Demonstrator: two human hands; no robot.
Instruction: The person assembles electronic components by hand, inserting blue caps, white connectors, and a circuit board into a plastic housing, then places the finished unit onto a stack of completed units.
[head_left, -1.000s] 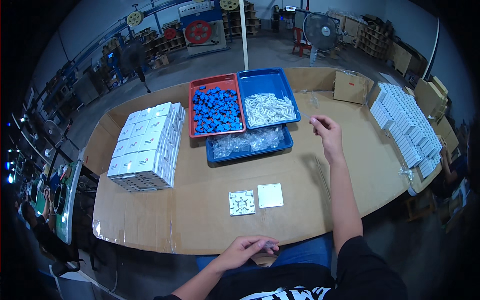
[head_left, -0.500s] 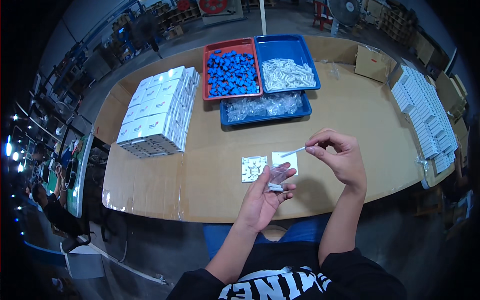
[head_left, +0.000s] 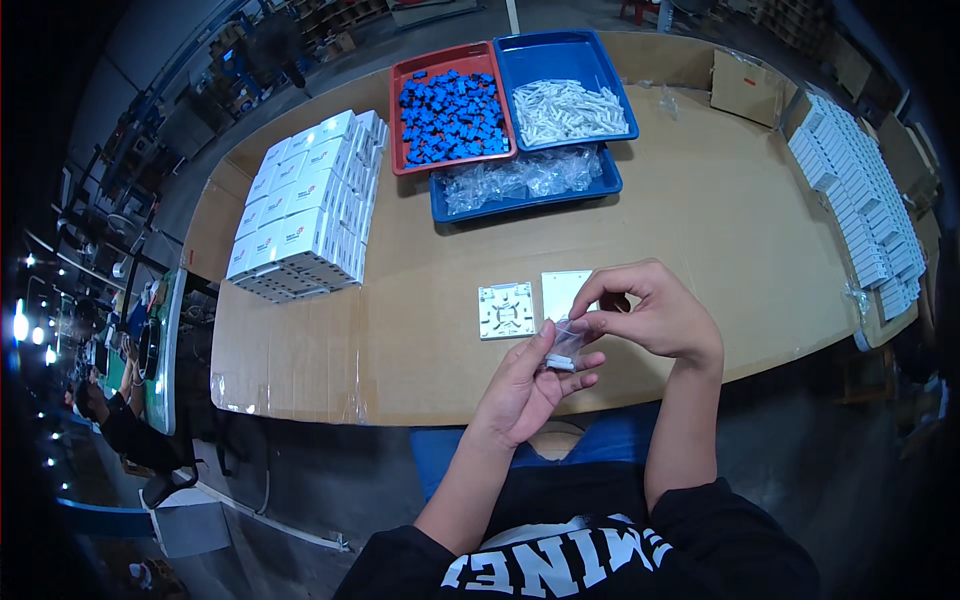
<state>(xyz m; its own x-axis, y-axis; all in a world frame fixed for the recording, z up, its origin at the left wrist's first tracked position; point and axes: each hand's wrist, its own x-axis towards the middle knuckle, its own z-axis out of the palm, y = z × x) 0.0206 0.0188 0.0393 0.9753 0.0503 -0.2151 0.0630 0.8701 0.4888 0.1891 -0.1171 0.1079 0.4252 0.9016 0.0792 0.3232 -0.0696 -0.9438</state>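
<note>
Small clear bag (head_left: 564, 346) between both hands

Cardboard-covered table (head_left: 720, 230): trays (head_left: 520, 185), boxes (head_left: 305, 205), plates (head_left: 507, 311)

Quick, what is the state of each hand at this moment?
Left hand: fingers curled, holding a small clear plastic bag with a white part inside.
Right hand: fingertips pinched shut on the top of the same bag.

Factory floor: parts trays (head_left: 452, 60), stacked boxes (head_left: 300, 205)
</note>
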